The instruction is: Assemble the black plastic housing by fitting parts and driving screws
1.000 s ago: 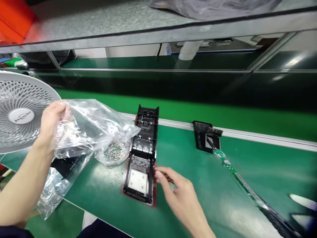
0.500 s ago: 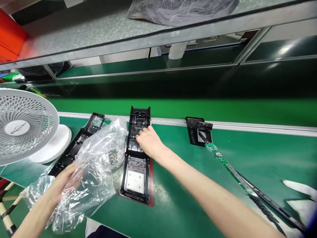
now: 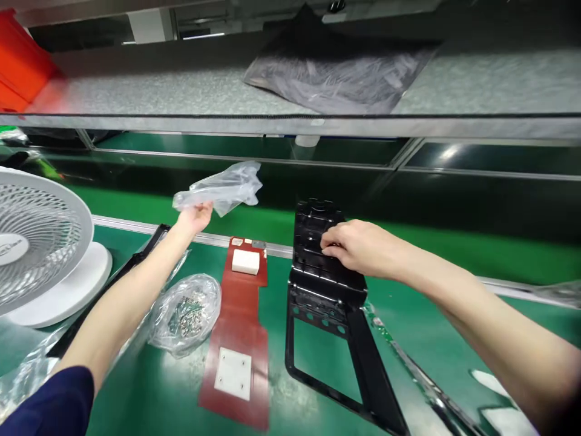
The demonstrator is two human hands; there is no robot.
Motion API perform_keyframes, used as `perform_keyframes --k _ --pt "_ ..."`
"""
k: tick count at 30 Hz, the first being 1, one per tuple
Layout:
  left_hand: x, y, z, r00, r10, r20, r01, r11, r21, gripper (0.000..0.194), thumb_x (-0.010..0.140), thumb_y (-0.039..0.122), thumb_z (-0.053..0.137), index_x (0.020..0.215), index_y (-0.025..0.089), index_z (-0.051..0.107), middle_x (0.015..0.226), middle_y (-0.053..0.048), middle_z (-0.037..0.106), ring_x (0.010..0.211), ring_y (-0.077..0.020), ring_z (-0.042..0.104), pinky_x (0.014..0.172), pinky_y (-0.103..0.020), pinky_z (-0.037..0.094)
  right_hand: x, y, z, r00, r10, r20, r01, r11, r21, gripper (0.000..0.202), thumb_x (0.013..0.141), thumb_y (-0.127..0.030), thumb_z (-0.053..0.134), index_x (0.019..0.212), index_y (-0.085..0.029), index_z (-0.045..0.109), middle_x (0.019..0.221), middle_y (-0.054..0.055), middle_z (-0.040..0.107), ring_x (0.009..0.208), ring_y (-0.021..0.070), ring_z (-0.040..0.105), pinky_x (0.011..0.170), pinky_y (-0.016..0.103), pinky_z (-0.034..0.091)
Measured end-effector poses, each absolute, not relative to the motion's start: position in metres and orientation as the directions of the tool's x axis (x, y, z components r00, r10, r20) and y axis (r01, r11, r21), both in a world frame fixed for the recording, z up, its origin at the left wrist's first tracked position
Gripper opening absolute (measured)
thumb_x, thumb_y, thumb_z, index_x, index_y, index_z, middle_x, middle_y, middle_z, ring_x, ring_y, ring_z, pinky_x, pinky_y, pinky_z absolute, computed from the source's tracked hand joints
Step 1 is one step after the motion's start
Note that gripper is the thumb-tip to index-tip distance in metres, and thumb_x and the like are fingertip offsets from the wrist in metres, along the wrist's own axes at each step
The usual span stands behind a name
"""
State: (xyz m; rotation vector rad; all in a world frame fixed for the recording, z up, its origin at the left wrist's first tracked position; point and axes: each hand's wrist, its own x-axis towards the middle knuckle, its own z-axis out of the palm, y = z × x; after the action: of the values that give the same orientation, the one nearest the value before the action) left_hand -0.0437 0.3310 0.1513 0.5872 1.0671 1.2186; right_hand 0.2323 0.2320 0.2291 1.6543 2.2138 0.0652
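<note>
My left hand (image 3: 196,217) is closed on a clear plastic bag (image 3: 227,188), held up over the back of the bench. My right hand (image 3: 356,248) grips a black plastic housing (image 3: 318,278) by its ribbed upper part; the lower part is a frame with a large rectangular opening. Left of the housing lies a red fixture board (image 3: 238,309) with a white block (image 3: 246,261) and a white plate (image 3: 233,372) on it. Beside the board, an open clear bag (image 3: 211,297) holds many small metal pieces that look like screws (image 3: 190,316).
A white fan (image 3: 40,236) stands at the left. Another long black part (image 3: 104,297) lies behind my left forearm. A green circuit strip (image 3: 385,333) lies at the right. Overhead runs a metal shelf (image 3: 181,85) with a plastic-wrapped bundle (image 3: 336,79) and an orange bin (image 3: 22,60).
My right hand has lifted the black housing off the red board and moved it right. My left hand has raised a clear bag up and away, uncovering the bag of small metal pieces.
</note>
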Motion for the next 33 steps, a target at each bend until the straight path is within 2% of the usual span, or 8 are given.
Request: perform_keyframes --k 3,7,11,16,22,25,30,33 --pt "0.005 0.375 0.138 0.126 0.895 -0.429 -0.264 0.447 0.855 0.021 0.094 0.025 0.049 0.084 0.007 0.052 0.064 0.003 0.044 0.046 -0.0016 0.034 0.039 -0.011 0.028 0.260 0.239 0.239 -0.183 0.958 -0.223 0.930 0.242 0.276 0.013 0.096 -0.004 0.061 0.091 -0.013 0.069 0.090 -0.001 0.059 0.089 0.0164 0.055 0.076 0.023 0.038" --pt "0.062 0.413 0.108 0.231 0.824 -0.518 0.038 0.524 0.851 0.020 0.090 0.026 0.056 0.086 0.007 0.055 0.068 0.001 0.049 0.052 -0.0036 0.042 0.046 -0.013 0.037 0.289 0.266 0.242 -0.136 0.974 -0.183 0.948 0.182 0.262 0.012 0.096 -0.003 0.062 0.092 -0.012 0.069 0.090 -0.002 0.059 0.087 0.0155 0.055 0.075 0.023 0.038" --pt "0.101 0.444 0.082 0.239 0.818 -0.523 0.204 0.485 0.851 0.023 0.091 0.031 0.056 0.092 0.008 0.056 0.075 -0.001 0.054 0.061 -0.0065 0.049 0.055 -0.018 0.046 0.307 0.316 0.233 -0.105 0.980 -0.167 0.960 0.144 0.241 0.014 0.095 -0.002 0.063 0.093 -0.014 0.070 0.086 -0.004 0.059 0.084 0.0131 0.056 0.071 0.020 0.039" --pt "0.120 0.475 0.059 0.208 0.860 -0.466 0.288 0.402 0.869 0.029 0.092 0.036 0.053 0.100 0.008 0.055 0.082 -0.004 0.055 0.067 -0.0085 0.053 0.060 -0.021 0.049 0.310 0.401 0.199 -0.113 0.976 -0.184 0.970 0.148 0.192 0.015 0.094 0.000 0.061 0.094 -0.012 0.070 0.091 -0.002 0.060 0.093 0.0150 0.056 0.072 0.019 0.040" --pt "0.103 0.502 0.053 0.093 0.909 -0.406 0.362 0.349 0.864 0.029 0.093 0.036 0.051 0.102 0.009 0.054 0.080 -0.003 0.054 0.064 -0.0079 0.051 0.057 -0.020 0.047 0.295 0.480 0.137 -0.077 0.989 -0.128 0.978 0.100 0.182 0.023 0.096 0.001 0.051 0.112 -0.011 0.064 0.109 0.005 0.055 0.107 0.0195 0.050 0.094 0.030 0.043" --pt "0.085 0.510 0.058 0.008 0.935 -0.356 0.372 0.327 0.869 0.025 0.094 0.032 0.049 0.103 0.009 0.053 0.076 -0.001 0.052 0.060 -0.0069 0.048 0.054 -0.019 0.044 0.282 0.485 0.117 -0.078 0.992 -0.100 0.973 0.098 0.210 0.025 0.097 0.000 0.049 0.116 -0.010 0.061 0.116 0.006 0.051 0.112 0.0211 0.047 0.100 0.036 0.041" --pt "0.052 0.490 0.078 -0.023 0.959 -0.284 0.329 0.276 0.903 0.014 0.091 0.020 0.050 0.098 0.009 0.054 0.073 0.000 0.051 0.060 -0.0072 0.049 0.053 -0.018 0.042 0.256 0.450 0.118 -0.205 0.968 -0.141 0.932 0.237 0.272 0.020 0.096 -0.003 0.052 0.104 -0.014 0.067 0.110 0.003 0.055 0.102 0.0226 0.053 0.087 0.029 0.046" --pt "0.030 0.460 0.101 0.006 0.974 -0.228 0.265 0.219 0.939 0.010 0.089 0.010 0.046 0.092 0.009 0.055 0.070 0.000 0.052 0.058 -0.0068 0.050 0.053 -0.017 0.040 0.232 0.416 0.129 -0.324 0.940 -0.108 0.892 0.342 0.297 0.024 0.096 -0.001 0.048 0.104 -0.013 0.068 0.110 0.004 0.055 0.102 0.0237 0.053 0.087 0.032 0.045"
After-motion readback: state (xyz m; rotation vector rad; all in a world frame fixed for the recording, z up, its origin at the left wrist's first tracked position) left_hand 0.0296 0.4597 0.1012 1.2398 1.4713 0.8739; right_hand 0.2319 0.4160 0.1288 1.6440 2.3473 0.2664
